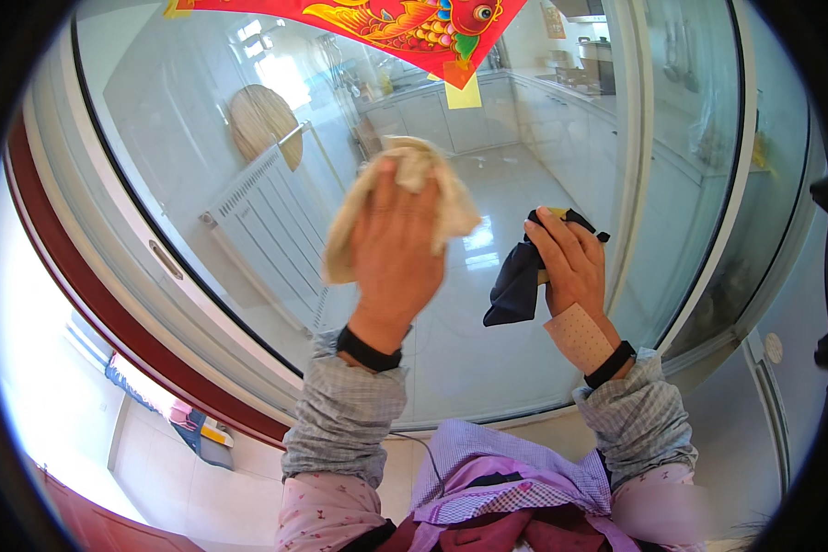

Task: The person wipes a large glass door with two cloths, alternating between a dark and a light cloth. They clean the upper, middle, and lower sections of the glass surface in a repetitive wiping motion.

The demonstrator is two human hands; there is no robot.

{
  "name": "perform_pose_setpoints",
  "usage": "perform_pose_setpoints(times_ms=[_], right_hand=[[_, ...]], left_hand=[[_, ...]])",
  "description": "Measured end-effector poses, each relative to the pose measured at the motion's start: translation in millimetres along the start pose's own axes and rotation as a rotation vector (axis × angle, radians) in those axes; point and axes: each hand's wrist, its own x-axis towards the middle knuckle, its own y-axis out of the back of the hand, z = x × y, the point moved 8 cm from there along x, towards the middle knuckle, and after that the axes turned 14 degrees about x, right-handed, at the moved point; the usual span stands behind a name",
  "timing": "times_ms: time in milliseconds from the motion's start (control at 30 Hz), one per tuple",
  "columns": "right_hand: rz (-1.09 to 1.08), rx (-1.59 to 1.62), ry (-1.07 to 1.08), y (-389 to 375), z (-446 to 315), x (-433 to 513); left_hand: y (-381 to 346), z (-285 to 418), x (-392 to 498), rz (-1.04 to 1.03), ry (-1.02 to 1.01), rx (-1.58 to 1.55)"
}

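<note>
My left hand (399, 241) presses a cream-coloured cloth (348, 238) flat against the glass pane of a sliding door (414, 359); the hand and cloth are slightly blurred. To its right, my right hand (573, 259) holds a dark cloth (515, 290) with a bit of yellow showing at its top, close to the same pane. How far its fingers touch the glass cannot be told. Above both hands, a red paper decoration with a fish (414, 27) is on the glass, with yellow tape at its lower tip and a yellow paper piece (464, 95) by it.
White door frames (635, 159) stand at the right, and a recessed handle (165, 259) is in the frame at the left. Through the glass show a white radiator (269, 228), a round woven board (265, 124) and kitchen cabinets (483, 110). A dark red door trim (145, 359) curves along the left.
</note>
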Motion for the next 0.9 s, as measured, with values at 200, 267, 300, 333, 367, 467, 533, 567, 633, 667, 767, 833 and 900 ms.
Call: perform_pose_setpoints(times_ms=[200, 267, 300, 333, 367, 467, 533, 567, 633, 667, 767, 833, 900], right_hand=[[-0.017, -0.04, 0.023, 1.3, 1.0, 2.6], [-0.021, -0.012, 0.023, 4.2, 0.9, 3.4], [-0.026, -0.005, 0.031, 5.0, 0.6, 3.7], [-0.024, 0.008, 0.025, 5.7, 1.2, 3.8], [-0.034, 0.018, 0.02, 5.0, 2.1, 3.9], [-0.024, 0.019, 0.017, 3.9, 3.9, 3.5], [-0.007, 0.023, 0.019, 3.7, 3.8, 3.2], [0.006, 0.039, 0.018, 4.4, 3.5, 3.0], [-0.013, -0.02, 0.016, 3.0, 2.7, 3.2], [-0.015, -0.04, 0.011, 3.6, 2.8, 3.4], [-0.049, -0.033, 0.014, 5.3, 1.1, 4.6], [-0.07, 0.007, 0.012, 6.2, 0.3, 4.6], [-0.064, 0.033, 0.01, 7.7, -0.1, 4.3]], left_hand=[[-13.3, 41.7, 11.1, 0.038, -0.224, -0.09], [-6.9, 17.8, 9.8, 0.022, -0.165, -0.098], [-6.8, 4.5, 8.5, -0.011, -0.111, -0.066], [2.9, -7.5, 4.6, 0.04, -0.096, -0.042], [8.9, -16.9, 0.8, 0.062, -0.07, -0.009], [6.5, -14.6, -4.2, 0.032, -0.06, -0.005], [-2.2, 8.8, 0.3, 0.03, -0.135, -0.015], [-16.3, 22.9, 2.0, -0.096, -0.158, -0.047], [-9.8, 46.2, 10.8, 0.111, -0.218, -0.132], [-12.6, 54.5, 13.2, 0.121, -0.246, -0.122], [-11.5, 44.9, 14.5, 0.098, -0.235, -0.068], [-6.9, 17.1, 11.8, 0.046, -0.171, -0.103], [7.9, -12.3, 3.7, 0.057, -0.105, -0.033]])
